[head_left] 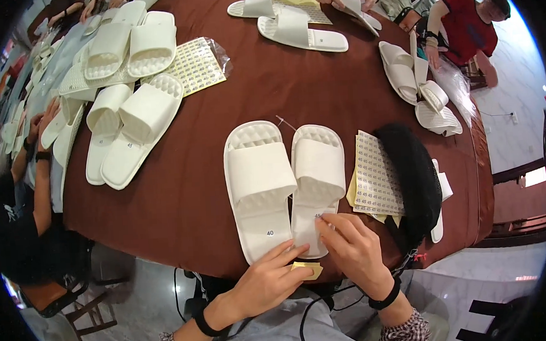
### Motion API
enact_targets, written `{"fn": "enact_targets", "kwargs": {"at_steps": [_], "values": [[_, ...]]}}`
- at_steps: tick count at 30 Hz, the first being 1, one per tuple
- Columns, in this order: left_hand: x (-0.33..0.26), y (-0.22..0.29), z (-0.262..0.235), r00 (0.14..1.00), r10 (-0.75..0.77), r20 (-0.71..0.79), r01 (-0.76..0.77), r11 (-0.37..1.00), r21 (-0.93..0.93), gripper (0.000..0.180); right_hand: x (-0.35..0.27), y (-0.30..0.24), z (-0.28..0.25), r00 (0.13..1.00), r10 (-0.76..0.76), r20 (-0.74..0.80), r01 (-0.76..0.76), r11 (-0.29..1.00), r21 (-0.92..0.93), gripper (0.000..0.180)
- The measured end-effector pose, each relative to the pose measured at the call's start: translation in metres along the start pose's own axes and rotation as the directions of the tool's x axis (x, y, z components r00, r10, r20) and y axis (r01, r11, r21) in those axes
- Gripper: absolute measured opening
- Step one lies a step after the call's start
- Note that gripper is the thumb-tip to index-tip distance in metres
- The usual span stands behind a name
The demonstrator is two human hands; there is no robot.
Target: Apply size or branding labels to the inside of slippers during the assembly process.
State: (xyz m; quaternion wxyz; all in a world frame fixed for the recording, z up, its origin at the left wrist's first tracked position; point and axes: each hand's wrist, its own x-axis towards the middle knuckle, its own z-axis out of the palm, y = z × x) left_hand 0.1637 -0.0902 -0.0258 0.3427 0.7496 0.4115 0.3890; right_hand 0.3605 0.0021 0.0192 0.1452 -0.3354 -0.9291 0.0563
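A pair of white slippers lies in front of me, toes away: the left slipper point(261, 174) and the right slipper point(318, 170). On the left insole is a small round printed sticker point(270, 233). My right hand point(359, 250) is closed in a pinch over the right slipper's heel area, fingertips at another small sticker point(317, 216) there. Between the fingers of my left hand point(262, 286) is a small piece of yellow sticker sheet point(310, 270); the fingertips rest by the slippers' heels.
Yellow-backed sticker sheets point(377, 177) and a black mesh cap-like item point(414, 181) lie to the right. More slippers point(136, 131) are piled at the left beside another sticker sheet point(196, 66). Other people work around the brown-covered table point(146, 229).
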Motion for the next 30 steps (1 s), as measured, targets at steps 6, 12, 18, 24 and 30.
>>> {"fn": "enact_targets", "kwargs": {"at_steps": [6,12,18,24,30], "values": [[0.0,-0.001,-0.002,0.997,0.025,0.07,-0.027,0.999,0.032,0.025,0.002,0.002,0.003,0.999,0.033,0.013,-0.033,0.998,0.054,0.044],[0.008,0.009,-0.005,0.996,-0.083,0.043,0.082,0.996,0.038,0.029,-0.012,-0.004,0.014,0.993,0.109,-0.046,-0.108,0.993,0.04,0.052],[0.006,0.012,-0.01,0.99,-0.135,0.051,0.14,0.984,-0.115,0.028,-0.023,-0.005,0.01,0.983,0.135,-0.124,-0.126,0.989,0.077,0.049],[0.023,0.042,-0.021,0.995,-0.09,-0.053,0.093,0.994,0.057,0.031,-0.024,-0.012,-0.038,0.998,-0.002,-0.063,0.032,0.878,0.477,0.074],[0.005,0.056,-0.001,0.928,-0.372,0.015,0.369,0.911,-0.183,0.067,-0.02,-0.036,-0.043,0.977,-0.054,0.205,-0.052,0.876,0.48,0.084]]}}
